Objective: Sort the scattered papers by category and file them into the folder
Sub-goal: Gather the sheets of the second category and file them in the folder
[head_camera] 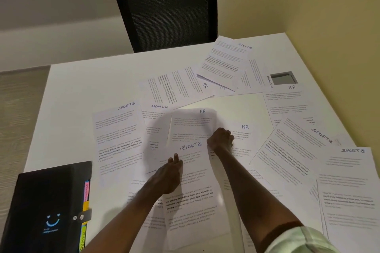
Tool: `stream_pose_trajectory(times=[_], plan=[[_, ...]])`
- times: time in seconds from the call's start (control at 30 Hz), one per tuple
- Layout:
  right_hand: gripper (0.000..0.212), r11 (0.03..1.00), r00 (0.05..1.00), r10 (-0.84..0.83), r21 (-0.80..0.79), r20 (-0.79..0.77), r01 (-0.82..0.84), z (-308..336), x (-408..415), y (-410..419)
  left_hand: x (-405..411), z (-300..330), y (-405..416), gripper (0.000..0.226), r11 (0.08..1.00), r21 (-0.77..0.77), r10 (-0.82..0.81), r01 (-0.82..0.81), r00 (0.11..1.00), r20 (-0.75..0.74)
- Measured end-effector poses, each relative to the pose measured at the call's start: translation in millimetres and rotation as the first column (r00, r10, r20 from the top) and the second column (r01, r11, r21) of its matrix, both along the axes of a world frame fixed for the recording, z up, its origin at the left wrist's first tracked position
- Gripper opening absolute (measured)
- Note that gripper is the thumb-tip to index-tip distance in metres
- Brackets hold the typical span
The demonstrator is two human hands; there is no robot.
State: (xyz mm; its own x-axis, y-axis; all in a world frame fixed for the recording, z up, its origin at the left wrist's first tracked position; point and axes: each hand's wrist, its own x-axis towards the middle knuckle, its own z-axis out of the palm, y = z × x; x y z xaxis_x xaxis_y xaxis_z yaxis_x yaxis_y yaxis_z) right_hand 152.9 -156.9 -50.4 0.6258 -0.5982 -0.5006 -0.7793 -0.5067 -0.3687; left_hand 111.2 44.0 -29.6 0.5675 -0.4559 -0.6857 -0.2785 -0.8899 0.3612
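So the white tabletop [82,88] is covered in printed sheets, each with a handwritten label up top: SPORTS, ADMIN or HR. The right hand [221,139] is curled round the right edge of an HR sheet [191,125] near the middle of the tabletop, and that sheet is bowed up off the surface where it's being gripped. The left hand [169,174] is laid flat with straight fingers on a SPORTS sheet [193,201] that runs toward the near edge, overlapping the bottom of the HR one. Just left of those sit an ADMIN sheet [156,121] and another SPORTS page [119,139], side by side. More pages fan out toward the far right corner and along the right edge, a couple of them overlapping. The black folder [47,201] is lying closed at the near left corner, snap strap done up, with pink, yellow and green tabs poking out its right side. A black mesh chair [164,10] stands behind the far edge.
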Motion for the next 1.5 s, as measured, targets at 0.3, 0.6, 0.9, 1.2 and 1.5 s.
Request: stream_pose_trajectory(times=[0.3,0.6,0.9,1.2,1.5], plan=[[0.042,0.92,0.918,-0.273,0.358,0.288,0.162,23,-6,-3,-4,6,6,0.069,0.999,-0.035,0.039,-0.04,0.999,-0.026],[0.019,0.998,0.706,-0.036,0.067,0.707,-0.016,66,-21,-6,-6,1,10,0.075,0.999,0.004,-0.037,0.037,0.999,0.03],[0.011,0.992,0.547,-0.01,0.076,0.837,-0.1,152,-48,-17,0,36,-2,0.044,0.896,-0.345,0.331,-0.278,0.938,0.103],[0.01,0.937,0.479,-0.044,0.203,0.877,-0.286,224,-65,-13,36,114,-12,0.08,0.231,-0.732,0.798,-0.641,0.555,-0.234],[0.014,0.719,0.561,-0.341,0.594,0.754,-0.361,230,-44,-43,42,160,4,0.021,0.257,-0.836,0.757,-0.486,0.639,-0.139]])
